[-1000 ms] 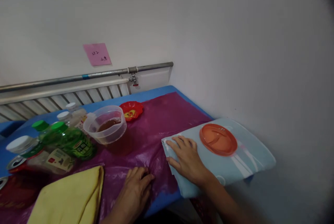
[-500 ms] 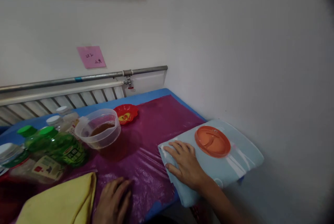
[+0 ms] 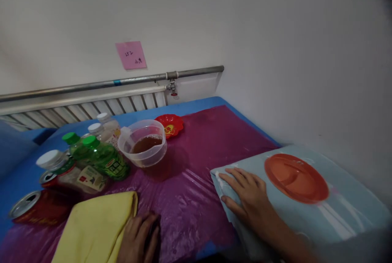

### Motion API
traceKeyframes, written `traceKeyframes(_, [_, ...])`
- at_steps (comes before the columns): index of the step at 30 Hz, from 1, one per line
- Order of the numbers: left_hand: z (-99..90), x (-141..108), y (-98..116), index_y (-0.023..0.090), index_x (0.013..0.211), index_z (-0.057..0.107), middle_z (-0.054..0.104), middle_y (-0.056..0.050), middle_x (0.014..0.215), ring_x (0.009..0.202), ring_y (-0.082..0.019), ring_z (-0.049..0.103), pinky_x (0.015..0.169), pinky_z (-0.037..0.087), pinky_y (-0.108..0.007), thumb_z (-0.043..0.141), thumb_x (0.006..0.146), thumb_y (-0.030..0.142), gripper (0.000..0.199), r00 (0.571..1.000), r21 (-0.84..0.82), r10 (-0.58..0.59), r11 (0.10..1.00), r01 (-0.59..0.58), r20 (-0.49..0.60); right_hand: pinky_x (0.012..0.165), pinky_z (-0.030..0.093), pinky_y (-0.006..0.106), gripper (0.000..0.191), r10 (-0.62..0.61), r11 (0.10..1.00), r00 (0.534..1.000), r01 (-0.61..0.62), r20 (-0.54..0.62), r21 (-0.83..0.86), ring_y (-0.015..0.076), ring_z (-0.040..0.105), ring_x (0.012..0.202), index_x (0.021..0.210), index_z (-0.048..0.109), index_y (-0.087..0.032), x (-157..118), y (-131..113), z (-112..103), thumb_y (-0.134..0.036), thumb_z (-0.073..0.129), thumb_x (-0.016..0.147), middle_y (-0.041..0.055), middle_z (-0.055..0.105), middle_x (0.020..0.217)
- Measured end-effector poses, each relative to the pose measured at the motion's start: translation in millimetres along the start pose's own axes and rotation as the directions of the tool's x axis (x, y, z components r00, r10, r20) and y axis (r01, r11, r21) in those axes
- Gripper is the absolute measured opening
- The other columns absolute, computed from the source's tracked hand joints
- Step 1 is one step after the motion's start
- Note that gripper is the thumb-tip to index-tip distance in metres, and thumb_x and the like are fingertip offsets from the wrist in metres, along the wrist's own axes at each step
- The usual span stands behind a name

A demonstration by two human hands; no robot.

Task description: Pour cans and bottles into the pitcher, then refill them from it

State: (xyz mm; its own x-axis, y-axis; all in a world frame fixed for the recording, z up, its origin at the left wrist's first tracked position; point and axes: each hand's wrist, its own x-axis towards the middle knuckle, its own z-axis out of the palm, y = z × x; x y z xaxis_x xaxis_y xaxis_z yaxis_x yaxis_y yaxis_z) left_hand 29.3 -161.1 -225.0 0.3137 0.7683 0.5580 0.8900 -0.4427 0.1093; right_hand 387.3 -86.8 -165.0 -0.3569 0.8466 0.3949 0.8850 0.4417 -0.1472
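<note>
My right hand (image 3: 251, 197) lies with fingers spread on the left edge of a folded light blue cloth (image 3: 309, 220), at the table's right side. An orange, plate-like round shape with curved dividing lines (image 3: 296, 179) shows on that cloth; whether printed or a separate piece I cannot tell. My left hand (image 3: 139, 234) rests on the purple plastic sheet (image 3: 190, 210), its fingers loosely bent and slightly apart, against the right edge of a folded yellow cloth (image 3: 94, 226). Part of the left hand is cut off by the lower frame edge.
A clear jug of brown liquid (image 3: 147, 148) stands mid-table, before a red scalloped dish (image 3: 170, 125). Left of it are several bottles, one a green bottle (image 3: 107, 159), and a red can (image 3: 41, 208). A radiator (image 3: 110, 105) and pipe (image 3: 137, 80) run along the wall.
The view has swung left, so everything sits further right and more cans show. My left hand has come closer to the yellow cloth. My right hand stays on the light blue cloth.
</note>
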Motion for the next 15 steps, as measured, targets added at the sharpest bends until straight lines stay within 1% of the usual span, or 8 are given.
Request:
traceKeyframes(2, [-20.6,4.8,-6.6,0.027,0.119,0.061,0.070,-0.006,0.113,0.102,-0.020,0.067,0.086,0.055,-0.031,0.055,0.089,0.035,0.031,0.998,-0.002,-0.047,0.999,0.047,0.036,0.096,0.035,0.048,0.043,-0.007,1.000,1.000,0.007,-0.014,-0.013,0.0322,0.055,0.117,0.127,0.061,-0.028,-0.7,2.1,3.1,-0.038,0.060,0.085,0.0096,0.065,0.125])
traceKeyframes(3, [-30.9,7.7,-12.5,0.027,0.120,0.060,0.069,-0.006,0.116,0.107,-0.021,0.065,0.088,0.054,-0.033,0.053,0.090,0.035,0.032,0.995,0.024,-0.098,0.995,0.098,0.029,0.095,0.036,0.048,0.043,-0.013,1.000,1.000,0.013,-0.019,-0.016,0.0321,0.056,0.116,0.127,0.061,-0.028,-0.3,3.2,4.6,-0.041,0.059,0.086,0.0096,0.066,0.124])
traceKeyframes(5, [-46.5,11.8,-29.3,0.022,0.115,0.060,0.069,-0.011,0.115,0.107,-0.026,0.064,0.090,0.053,-0.040,0.047,0.091,0.038,0.032,0.967,0.109,-0.250,0.961,0.253,-0.047,0.093,0.037,0.047,0.044,-0.018,1.000,0.999,0.017,-0.041,-0.020,0.0314,0.057,0.114,0.127,0.061,-0.025,2.6,5.3,7.3,-0.047,0.054,0.090,0.0100,0.067,0.123])
traceKeyframes(7, [-51.5,10.3,-49.4,0.015,0.106,0.062,0.069,-0.016,0.109,0.100,-0.030,0.065,0.089,0.053,-0.047,0.043,0.090,0.045,0.039,0.919,0.183,-0.387,0.901,0.394,-0.072,0.091,0.039,0.047,0.048,0.004,0.999,0.994,-0.010,-0.105,-0.049,0.0320,0.058,0.112,0.127,0.061,-0.021,7.6,7.4,9.4,-0.053,0.046,0.093,0.0122,0.067,0.122])
traceKeyframes(9, [-47.0,1.8,-67.7,0.012,0.101,0.064,0.069,-0.020,0.105,0.097,-0.033,0.065,0.089,0.052,-0.051,0.043,0.089,0.049,0.044,0.874,0.252,-0.484,0.841,0.479,-0.048,0.088,0.038,0.048,0.050,0.027,0.993,0.984,-0.047,-0.178,-0.106,0.0340,0.058,0.111,0.123,0.064,-0.019,12.8,9.6,10.8,-0.053,0.040,0.096,0.0147,0.067,0.122])
traceKeyframes(10, [-42.8,-4.6,-75.0,0.012,0.099,0.065,0.070,-0.021,0.105,0.099,-0.034,0.064,0.090,0.052,-0.051,0.042,0.089,0.047,0.043,0.868,0.286,-0.496,0.828,0.483,-0.030,0.088,0.038,0.048,0.048,0.027,0.990,0.982,-0.052,-0.188,-0.132,0.0346,0.058,0.111,0.121,0.065,-0.019,14.8,10.4,11.3,-0.051,0.039,0.097,0.0150,0.067,0.122])
traceKeyframes(11, [-38.3,-11.7,-80.8,0.013,0.099,0.066,0.070,-0.020,0.106,0.102,-0.035,0.064,0.092,0.051,-0.052,0.040,0.089,0.043,0.041,0.876,0.321,-0.482,0.829,0.458,-0.008,0.088,0.037,0.049,0.045,0.019,0.988,0.984,-0.046,-0.178,-0.149,0.0347,0.058,0.111,0.120,0.066,-0.020,16.2,11.1,11.6,-0.048,0.040,0.097,0.0146,0.067,0.121])
traceKeyframes(15, [-28.6,-37.1,-92.1,0.017,0.090,0.073,0.072,-0.019,0.103,0.107,-0.038,0.062,0.088,0.052,-0.053,0.032,0.088,0.024,0.042,0.972,0.453,-0.228,0.874,0.177,0.059,0.090,0.036,0.050,0.041,0.014,0.988,0.995,-0.029,-0.101,-0.155,0.0338,0.057,0.111,0.121,0.066,-0.021,16.0,12.2,12.8,-0.043,0.042,0.097,0.0127,0.069,0.120])
